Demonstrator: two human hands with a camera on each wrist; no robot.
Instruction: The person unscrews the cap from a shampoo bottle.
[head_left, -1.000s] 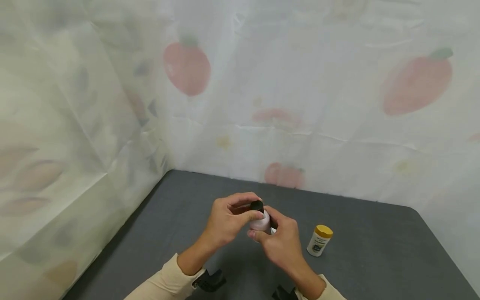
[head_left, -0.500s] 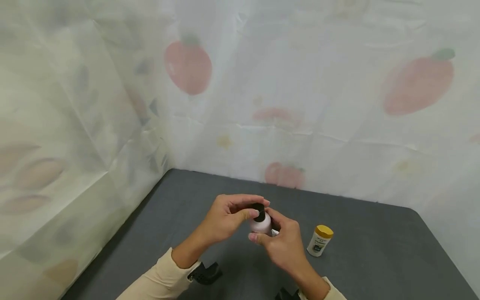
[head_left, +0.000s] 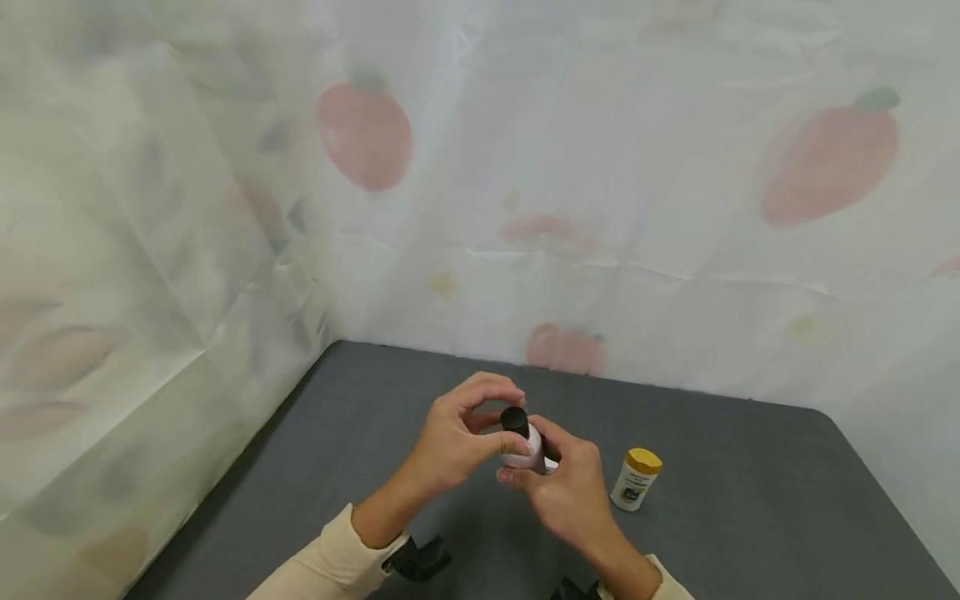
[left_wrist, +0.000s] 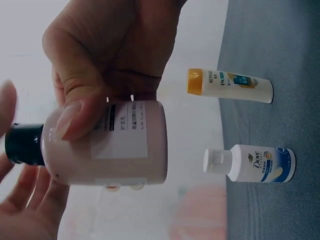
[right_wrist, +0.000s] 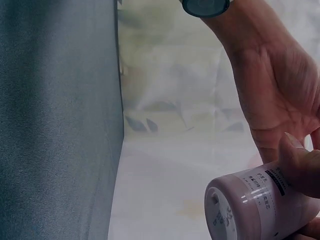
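Observation:
My right hand (head_left: 572, 479) grips a small pale pink bottle (head_left: 519, 460) above the table, its thumb across the printed label in the left wrist view. The bottle (left_wrist: 120, 155) has a black screw cap (left_wrist: 24, 144), and its base faces the camera in the right wrist view. Around the cap, my left hand (head_left: 453, 437) is spread loosely. Its thumb tip shows apart from the cap in the left wrist view, and its fingers lie on the cap's far side. Whether those fingers touch the cap I cannot tell.
A white bottle with a yellow cap (head_left: 634, 482) stands on the dark grey table (head_left: 720, 500), right of my hands. A white and blue Dove bottle (left_wrist: 262, 164) stands near it, mostly hidden behind my right hand in the head view. Fruit-printed white sheets (head_left: 660, 325) enclose the table.
My left thumb and fingers have come off the black cap and spread around it, the thumb now lower by the bottle's shoulder. My right hand keeps its grip on the pink bottle.

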